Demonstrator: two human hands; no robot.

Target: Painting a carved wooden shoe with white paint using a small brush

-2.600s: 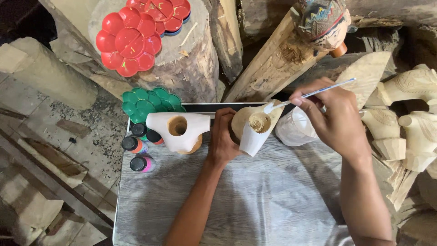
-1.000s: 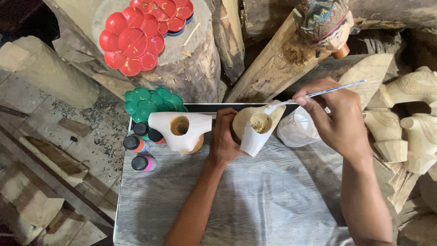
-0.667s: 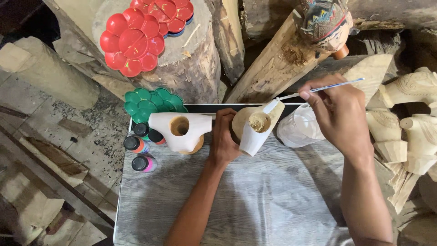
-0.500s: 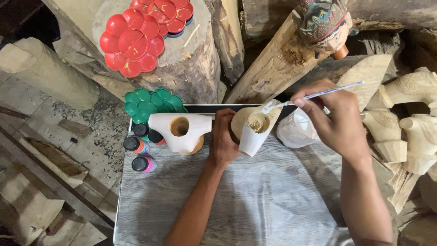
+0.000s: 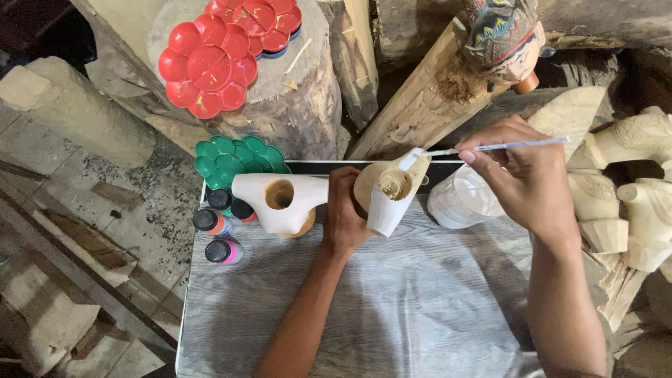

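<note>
My left hand (image 5: 344,213) grips an unpainted wooden carving (image 5: 389,194) with a hollow top, held over the grey wood-grain board (image 5: 392,308). A coat of white covers its lower side. My right hand (image 5: 526,175) pinches a thin white paintbrush (image 5: 490,148) whose white-loaded tip touches the carving's upper edge. A second white-painted carving (image 5: 276,199) with a round hole stands to the left of my left hand.
A clear plastic cup (image 5: 462,199) lies under my right hand. Three small paint bottles (image 5: 220,227) and a green flower-shaped palette (image 5: 234,159) sit at the board's left. Red palettes (image 5: 217,49) rest on a stump. Logs, a painted figure (image 5: 504,35) and raw carvings (image 5: 640,189) crowd the right.
My right hand has shifted slightly while the brush tip strokes along the carving's top edge. My left hand and the carving stay in place.
</note>
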